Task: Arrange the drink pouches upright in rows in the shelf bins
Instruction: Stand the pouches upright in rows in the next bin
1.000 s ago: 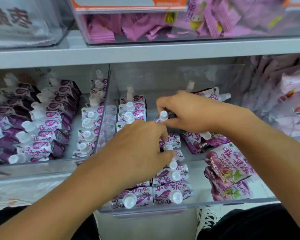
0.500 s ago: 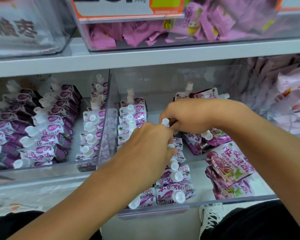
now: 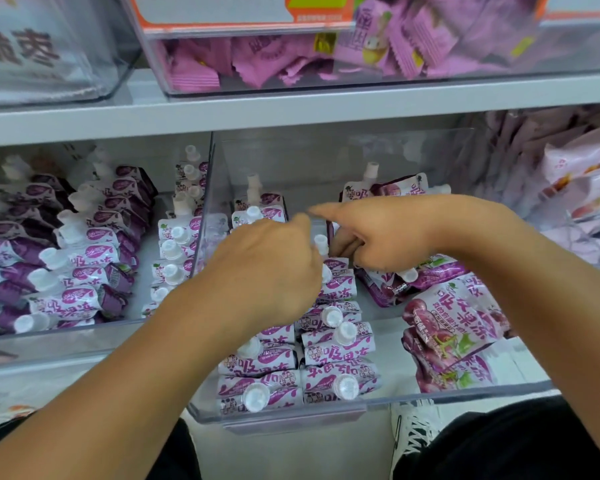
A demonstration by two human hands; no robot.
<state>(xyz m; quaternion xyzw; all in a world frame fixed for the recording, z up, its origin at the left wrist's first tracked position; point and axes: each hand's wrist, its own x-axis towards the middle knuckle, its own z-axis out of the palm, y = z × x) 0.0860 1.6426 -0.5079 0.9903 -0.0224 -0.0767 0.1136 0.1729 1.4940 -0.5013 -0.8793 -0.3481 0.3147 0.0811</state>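
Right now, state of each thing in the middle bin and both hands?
Left hand: curled over the upright rows, grip hidden.
Right hand: index finger extended, other fingers curled by a pouch cap.
Upright pouches: standing in two rows, caps up.
Loose pouches: lying flat, right side.
Middle bin: partly filled.

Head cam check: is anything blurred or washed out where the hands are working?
Head view: right hand is motion-blurred at the fingertips; left hand is sharper. Front pouches read crisply. The clear bin wall hazes the pouches behind it. The upper shelf bows from wide-angle distortion. Lighting is even, no harsh glare.
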